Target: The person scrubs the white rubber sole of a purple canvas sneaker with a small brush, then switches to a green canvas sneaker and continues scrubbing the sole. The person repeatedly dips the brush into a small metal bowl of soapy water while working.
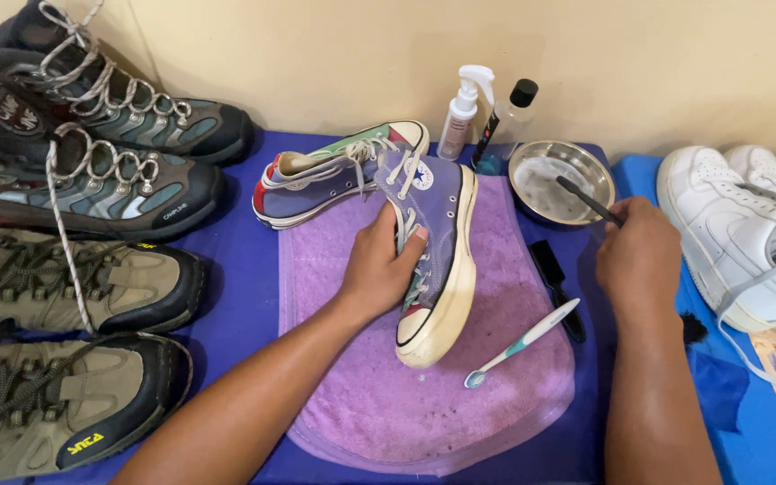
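purple canvas high-top sneaker lies tilted on its side on lilac towel, left hand fingers wrapped over its laces. right hand fingers clenched on thin black brush reaching into round steel bowl.

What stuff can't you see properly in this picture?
- Head view: the dark brush in the right hand: its handle end is hidden in the fist.
- The purple sneaker: the left hand covers part of its side.
- The white sneakers: cut off by the right edge.
- Whether the metal bowl holds liquid: unclear.
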